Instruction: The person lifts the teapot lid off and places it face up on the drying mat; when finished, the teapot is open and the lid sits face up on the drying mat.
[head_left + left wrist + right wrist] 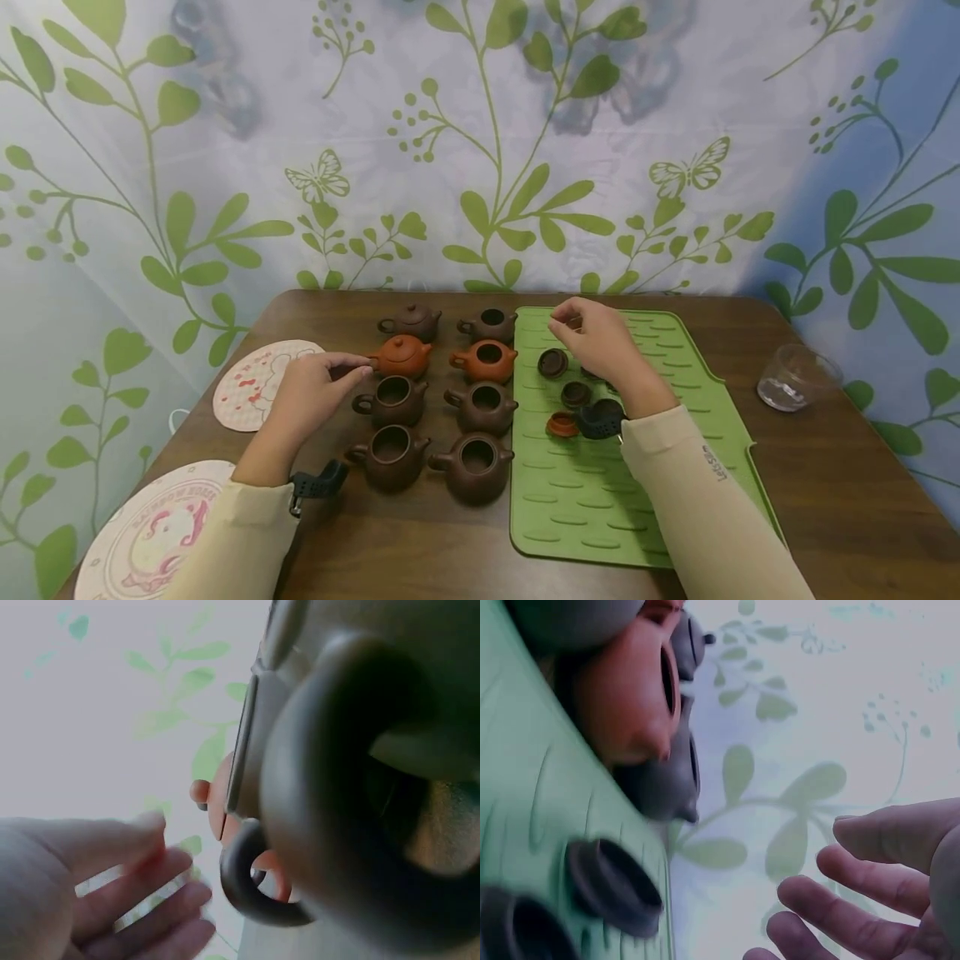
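My left hand (318, 392) hovers left of a lidded orange teapot (402, 357), its fingertips close to the handle. In the left wrist view its fingers are loosely extended with nothing between them, beside a dark teapot's handle (259, 889). Over the green mat my right hand (596, 333) is raised, fingers relaxed and holding nothing. Below it lie a dark lid (552, 362), a second dark lid (576, 394) and an orange lid (562, 424); the wrist partly hides others. An uncovered orange teapot (486, 362) stands left of the mat.
Several brown teapots form two columns, a lidded one (409, 322) at the back left and uncovered ones such as the front right pot (474, 468). The green mat (570, 517) lies right of them. A clear cup (795, 379) stands far right; two round placemats (232, 392) lie left.
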### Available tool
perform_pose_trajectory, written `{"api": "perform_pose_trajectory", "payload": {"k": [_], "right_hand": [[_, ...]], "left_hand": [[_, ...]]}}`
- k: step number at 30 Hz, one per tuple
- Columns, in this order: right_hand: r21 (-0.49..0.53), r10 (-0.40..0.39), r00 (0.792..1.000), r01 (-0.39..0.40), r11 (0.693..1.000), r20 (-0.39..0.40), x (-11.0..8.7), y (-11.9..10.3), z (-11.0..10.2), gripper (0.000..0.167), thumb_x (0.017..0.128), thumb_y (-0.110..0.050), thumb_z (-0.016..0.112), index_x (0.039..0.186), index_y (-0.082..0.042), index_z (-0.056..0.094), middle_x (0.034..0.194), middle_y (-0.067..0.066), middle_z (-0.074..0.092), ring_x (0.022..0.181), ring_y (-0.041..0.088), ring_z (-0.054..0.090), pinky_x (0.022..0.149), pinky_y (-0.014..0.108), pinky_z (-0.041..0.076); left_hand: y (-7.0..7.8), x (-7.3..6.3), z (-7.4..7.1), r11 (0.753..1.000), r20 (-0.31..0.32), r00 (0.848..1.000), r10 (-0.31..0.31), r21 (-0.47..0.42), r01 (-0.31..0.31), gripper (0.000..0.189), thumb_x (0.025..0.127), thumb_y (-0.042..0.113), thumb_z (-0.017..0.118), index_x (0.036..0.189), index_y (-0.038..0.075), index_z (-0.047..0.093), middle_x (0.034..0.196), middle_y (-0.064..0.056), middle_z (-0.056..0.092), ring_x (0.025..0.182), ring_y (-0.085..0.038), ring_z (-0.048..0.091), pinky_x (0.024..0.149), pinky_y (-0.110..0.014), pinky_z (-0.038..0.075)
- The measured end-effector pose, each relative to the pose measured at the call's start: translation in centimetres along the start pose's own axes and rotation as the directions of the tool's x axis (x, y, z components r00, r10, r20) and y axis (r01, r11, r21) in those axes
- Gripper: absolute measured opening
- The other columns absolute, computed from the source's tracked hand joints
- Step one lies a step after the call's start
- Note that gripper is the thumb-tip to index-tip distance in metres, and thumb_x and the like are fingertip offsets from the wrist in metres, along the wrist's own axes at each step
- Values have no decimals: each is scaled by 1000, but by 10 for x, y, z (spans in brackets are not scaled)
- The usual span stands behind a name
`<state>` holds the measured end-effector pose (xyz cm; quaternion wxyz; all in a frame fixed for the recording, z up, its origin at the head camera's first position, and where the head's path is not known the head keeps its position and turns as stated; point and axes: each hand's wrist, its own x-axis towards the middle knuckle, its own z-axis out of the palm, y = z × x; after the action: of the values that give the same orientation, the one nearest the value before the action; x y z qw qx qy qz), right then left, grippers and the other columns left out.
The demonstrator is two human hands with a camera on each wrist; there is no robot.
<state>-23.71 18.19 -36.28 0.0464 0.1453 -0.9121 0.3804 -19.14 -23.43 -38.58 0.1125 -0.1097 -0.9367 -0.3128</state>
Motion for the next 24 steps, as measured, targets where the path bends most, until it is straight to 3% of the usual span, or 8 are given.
{"api": "perform_pose_trajectory", "payload": {"k": [5, 9, 11, 17, 18, 24], "right_hand": [[-30, -68, 997, 69, 997, 32, 14, -23, 17, 25, 108, -21, 65, 126, -4, 70, 122, 11, 68, 115, 33, 62, 96, 51, 51], [-60, -137, 986, 143, 988, 100, 24, -42, 36, 25, 108, -19, 66, 125, -3, 71, 119, 10, 68, 112, 31, 63, 94, 48, 52], [-76, -173, 973, 186, 980, 151, 29, -52, 47, 23, 107, -19, 66, 123, -2, 70, 118, 10, 67, 109, 28, 64, 92, 45, 53], [-152, -256, 929, 304, 941, 268, 44, -84, 71, 22, 108, -18, 65, 123, -2, 69, 119, 11, 66, 111, 26, 64, 94, 40, 53], [-167, -259, 924, 313, 935, 282, 47, -89, 74, 23, 108, -18, 65, 123, -2, 69, 120, 11, 66, 113, 26, 63, 95, 40, 53], [-217, -263, 889, 360, 907, 376, 65, -117, 93, 24, 108, -20, 66, 126, -4, 67, 122, 10, 66, 111, 23, 62, 93, 36, 52]], "left_hand": [[-4, 13, 1, 997, 5, 997, -73, 13, 73, 21, 101, 20, 75, 112, 4, 82, 98, -10, 77, 87, -28, 69, 71, -44, 52], [-7, 25, -2, 994, 68, 992, -108, -10, 109, 28, 103, 24, 74, 120, 2, 79, 106, -13, 76, 98, -33, 70, 82, -51, 56], [-7, 31, -6, 992, 98, 988, -120, -14, 122, 31, 103, 25, 74, 123, 1, 78, 112, -16, 76, 103, -36, 69, 92, -55, 53], [-5, 44, -19, 992, 167, 978, -126, 11, 126, 36, 102, 27, 75, 128, 3, 76, 119, -17, 74, 111, -39, 67, 97, -59, 50], [-5, 45, -19, 992, 182, 975, -125, 10, 125, 36, 102, 27, 75, 128, 3, 76, 120, -16, 74, 112, -39, 67, 91, -57, 54], [-15, 50, -13, 991, 234, 964, -128, -5, 133, 40, 101, 25, 76, 132, 1, 73, 123, -17, 73, 118, -41, 64, 94, -57, 53]]}}
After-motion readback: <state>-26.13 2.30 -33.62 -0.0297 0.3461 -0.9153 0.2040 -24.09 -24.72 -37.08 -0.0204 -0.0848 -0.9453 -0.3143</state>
